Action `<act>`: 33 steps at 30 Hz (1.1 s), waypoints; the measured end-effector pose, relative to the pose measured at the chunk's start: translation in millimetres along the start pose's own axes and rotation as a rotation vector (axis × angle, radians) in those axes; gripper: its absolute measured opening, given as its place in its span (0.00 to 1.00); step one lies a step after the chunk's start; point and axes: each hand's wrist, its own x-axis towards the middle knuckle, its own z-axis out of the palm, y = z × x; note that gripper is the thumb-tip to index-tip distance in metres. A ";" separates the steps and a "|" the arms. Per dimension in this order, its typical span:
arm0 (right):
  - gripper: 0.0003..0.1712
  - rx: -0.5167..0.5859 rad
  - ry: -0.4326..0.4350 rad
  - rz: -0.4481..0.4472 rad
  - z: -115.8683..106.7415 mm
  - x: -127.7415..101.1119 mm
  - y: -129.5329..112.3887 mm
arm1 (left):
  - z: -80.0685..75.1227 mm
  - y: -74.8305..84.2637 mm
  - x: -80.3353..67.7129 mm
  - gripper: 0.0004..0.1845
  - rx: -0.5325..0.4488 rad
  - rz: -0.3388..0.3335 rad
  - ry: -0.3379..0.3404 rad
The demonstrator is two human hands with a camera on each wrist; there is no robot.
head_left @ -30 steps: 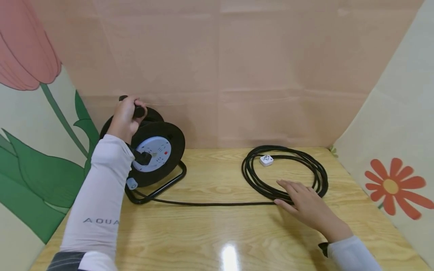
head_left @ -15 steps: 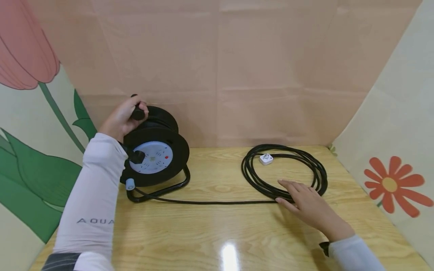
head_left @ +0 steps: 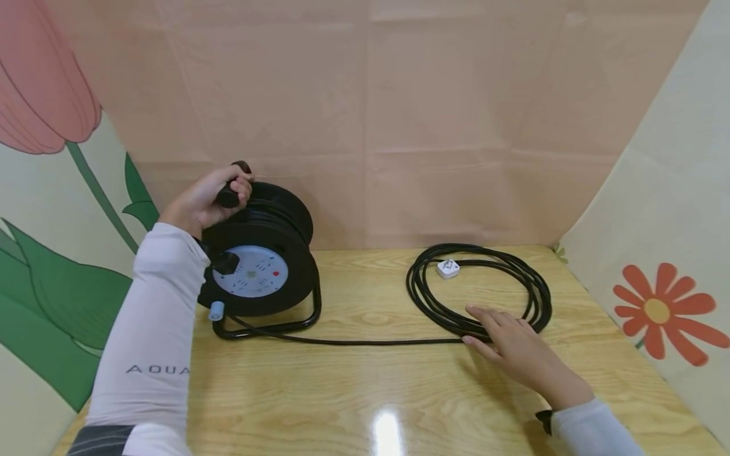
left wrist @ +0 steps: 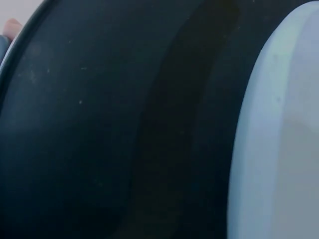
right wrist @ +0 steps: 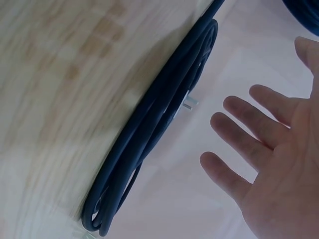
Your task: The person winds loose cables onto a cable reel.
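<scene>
Reel (head_left: pixel 259 253) at table's (head_left: pixel 342 392) left rear: black drum on black tube stand, pale blue face plate with red dot turned toward camera, axle running front to back, flanges upright. Left hand (head_left: pixel 205 199) curled tight round black handle (head_left: pixel 230 190) on top of reel; left wrist view filled by blurred black flange (left wrist: pixel 99 124) and pale plate edge. Single black cable (head_left: pixel 365 342) stretched straight along table from stand rightward, long axis left to right, joining flat coil (head_left: pixel 479 288) of several loops lying right of centre. White plug (head_left: pixel 448 268) inside coil near its far edge, prongs up. Right hand (head_left: pixel 516 342) flat, fingers (right wrist: pixel 239 119) straight and spread, resting on coil's near edge, gripping nothing.
</scene>
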 end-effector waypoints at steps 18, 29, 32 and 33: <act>0.35 0.008 0.005 0.005 7.5 -4.8 -1.2 | -6.6 3.7 0.1 0.08 0.043 -0.123 -0.172; 0.32 0.004 0.051 -0.027 7.7 -6.4 -2.3 | -6.1 -2.3 -6.4 0.15 0.191 0.032 -0.021; 0.32 0.006 0.044 -0.014 5.8 -7.7 -2.4 | -1.8 -5.4 -12.6 0.23 0.587 0.157 0.153; 0.32 0.008 0.042 -0.008 5.6 -8.2 -2.2 | -0.4 -7.0 -15.4 0.26 0.717 0.192 0.209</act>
